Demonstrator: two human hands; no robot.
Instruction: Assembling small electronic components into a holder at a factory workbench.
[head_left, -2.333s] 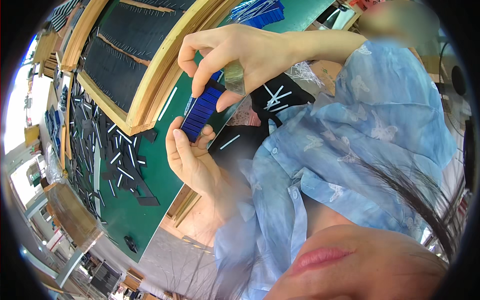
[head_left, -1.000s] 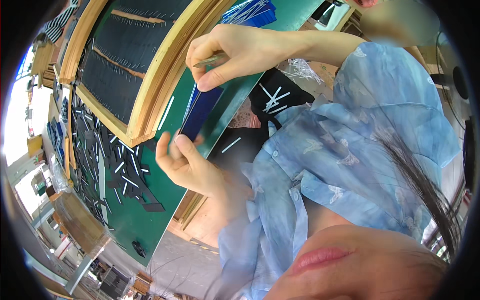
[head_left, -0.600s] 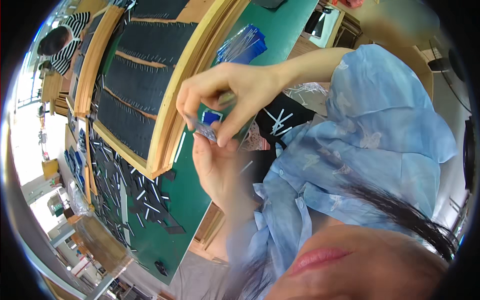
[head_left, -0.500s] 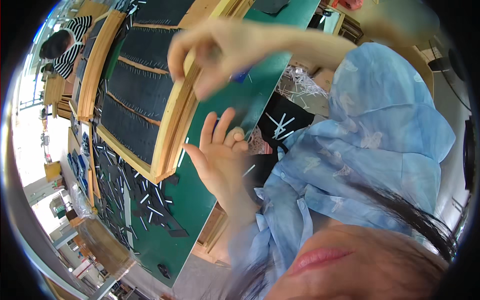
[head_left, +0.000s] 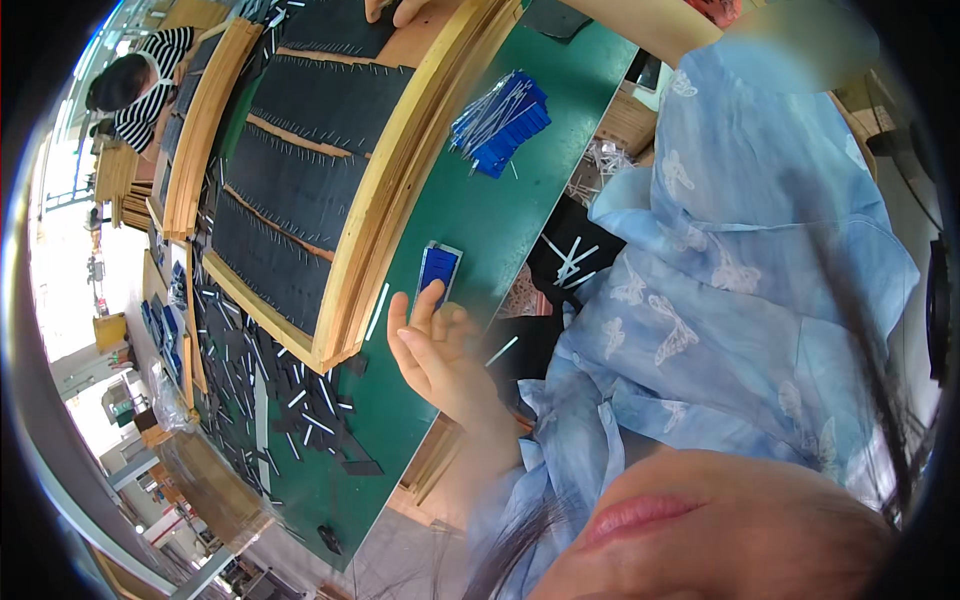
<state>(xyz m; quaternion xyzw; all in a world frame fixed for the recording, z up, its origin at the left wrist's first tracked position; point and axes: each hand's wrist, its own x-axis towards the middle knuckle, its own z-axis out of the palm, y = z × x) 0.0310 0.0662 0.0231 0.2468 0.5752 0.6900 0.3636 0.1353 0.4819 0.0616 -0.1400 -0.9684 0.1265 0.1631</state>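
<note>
My left hand (head_left: 440, 355) hovers over the green table's near edge, fingers half curled and apart, holding nothing I can see. Just beyond its fingertips lies a small blue piece with a pale rim (head_left: 438, 265). My right hand (head_left: 395, 9) is mostly cut off by the top edge. Its fingertips come down close together at a dark panel (head_left: 330, 28); whatever they pinch is hidden. That panel lies with several other dark panels (head_left: 300, 115) in a wooden frame (head_left: 385, 190). Short thin pins line the panels' edges, with brown strips between them.
Blue pieces with thin pale strips (head_left: 505, 120) are piled on the green table (head_left: 345, 440). Black scraps and white strips (head_left: 300, 410) lie scattered beyond the frame's corner. A person in a striped top (head_left: 150, 95) works across the table. More wooden frames (head_left: 205, 130) stand there.
My right hand has moved from above the frame's near rail up to the panel at the picture's top edge. My left hand has dropped slightly and its fingers have curled more.
</note>
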